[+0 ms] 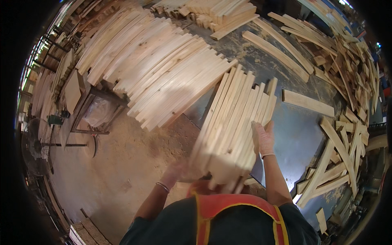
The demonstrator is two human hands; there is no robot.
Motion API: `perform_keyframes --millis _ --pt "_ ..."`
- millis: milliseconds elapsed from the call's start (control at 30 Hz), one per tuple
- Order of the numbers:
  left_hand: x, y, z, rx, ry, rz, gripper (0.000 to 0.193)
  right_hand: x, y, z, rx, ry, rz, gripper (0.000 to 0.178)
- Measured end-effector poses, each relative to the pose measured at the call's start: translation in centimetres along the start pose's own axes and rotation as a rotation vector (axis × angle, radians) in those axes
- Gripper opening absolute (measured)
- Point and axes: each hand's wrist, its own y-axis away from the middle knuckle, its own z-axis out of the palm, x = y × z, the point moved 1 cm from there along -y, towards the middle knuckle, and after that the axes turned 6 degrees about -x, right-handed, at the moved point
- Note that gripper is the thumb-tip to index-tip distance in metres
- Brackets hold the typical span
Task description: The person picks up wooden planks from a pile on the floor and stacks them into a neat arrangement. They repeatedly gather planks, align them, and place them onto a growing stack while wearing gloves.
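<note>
The bundle of pale wooden slats (233, 122) lies between the two hands, its long axis running away from the body and slanting rightward at the far end, beside the wider row of slats (171, 75). The gloved right hand (266, 140), partly open with thumb apart from fingers, rests against its right flank; the left hand (173, 171) is at the near left corner (too blurred to tell its grip).

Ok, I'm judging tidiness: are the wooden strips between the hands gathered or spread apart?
Gathered: the wooden strips lie side by side in a close bundle, though their far ends are uneven.
</note>
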Motion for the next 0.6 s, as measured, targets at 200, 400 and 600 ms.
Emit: perform_keyframes --millis 200,400,600 --pt "14.8 -6.7 8.7 0.235 -0.677 -0.011 0.081 -1.5 -3.2 -6.4 -0.192 -0.002 0.174 0.096" --pt "18.6 -17.1 14.9 0.232 -0.879 0.007 0.101 -3.9 -5.4 -7.2 -0.393 0.543 0.125 0.087" --pt "23.0 -17.2 20.7 0.035 -0.778 0.037 0.101 -1.7 -5.8 -10.7 -0.224 -0.063 0.116 0.075"
